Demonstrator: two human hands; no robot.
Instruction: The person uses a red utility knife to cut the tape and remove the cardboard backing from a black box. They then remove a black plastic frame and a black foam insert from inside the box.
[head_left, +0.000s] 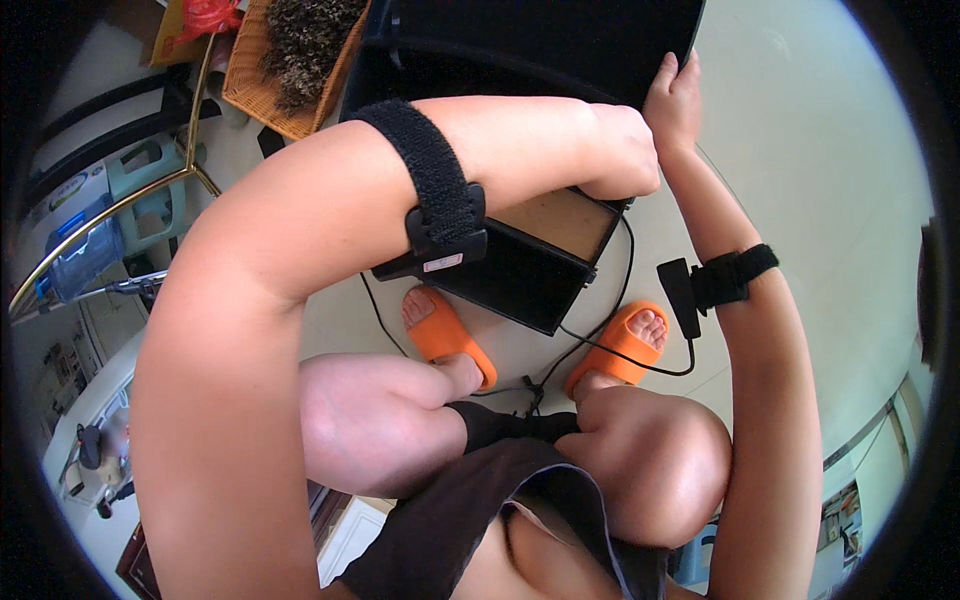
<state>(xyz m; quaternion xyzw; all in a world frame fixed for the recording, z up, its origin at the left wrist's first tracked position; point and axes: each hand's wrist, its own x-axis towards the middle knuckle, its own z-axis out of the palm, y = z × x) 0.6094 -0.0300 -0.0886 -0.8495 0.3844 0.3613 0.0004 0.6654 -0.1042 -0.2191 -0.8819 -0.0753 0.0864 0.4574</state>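
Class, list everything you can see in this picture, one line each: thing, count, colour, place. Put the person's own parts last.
Dark flat panel: one, black, top centre, held at its edges.
Brown board: one, under the left hand.
Wicker basket: one, tan, top left.
Cable: one, black, on the floor by the feet.
Slippers: two, orange, on the feet.
Armbands: two, black, one per forearm.
Left hand: closed on the panel's lower edge.
Right hand: grips the panel's right corner.

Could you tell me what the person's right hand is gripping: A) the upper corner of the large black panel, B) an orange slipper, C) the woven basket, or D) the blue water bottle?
A: the right hand clasps the top right corner of the large black panel, well away from the other things listed.
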